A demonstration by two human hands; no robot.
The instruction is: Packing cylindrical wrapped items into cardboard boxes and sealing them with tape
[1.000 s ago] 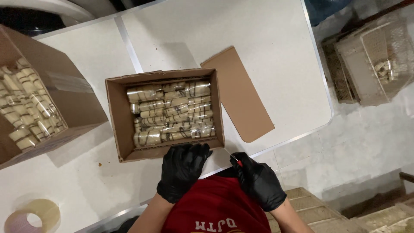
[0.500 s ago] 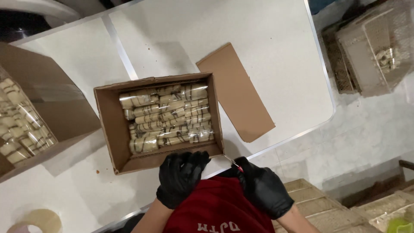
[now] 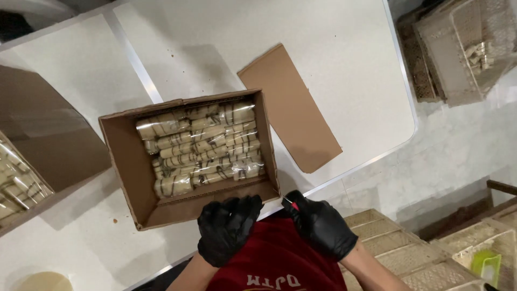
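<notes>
Closest in, over a red shirt [image 3: 280, 264], both hands wear black gloves and sit at the near edge of the white table [image 3: 344, 64]. The left hand [image 3: 229, 229] has its fingers curled down against the near wall of the open cardboard box [image 3: 129, 161], touching it at the lower rim; whether it clamps the wall or merely rests there cannot be told. The right hand [image 3: 320, 226] is clenched around a small red tool [image 3: 293, 203], whose tip pokes out just beside the box's near right corner. The box lies a little tilted on the table, its near edge right at the table's rim, and it is packed with clear-wrapped pale rolls [image 3: 202, 145] with dark stripes, stacked in rows that fill most of the inside. Just right of the box, touching its far right corner, a flat cardboard sheet [image 3: 291, 108] lies slantwise on the table and runs down toward the table's right-hand edge. On the left a larger carton [image 3: 48, 145] stands close to the box and crowds that side; more wrapped rolls show in its opening. A tape roll [image 3: 40, 281] peeps in at the bottom left. Beyond the box and sheet the tabletop lies bare and wide. Off the table's right edge, plastic crates [image 3: 452, 48] stand on the floor, with slatted crates [image 3: 398, 253] near the right hand.
</notes>
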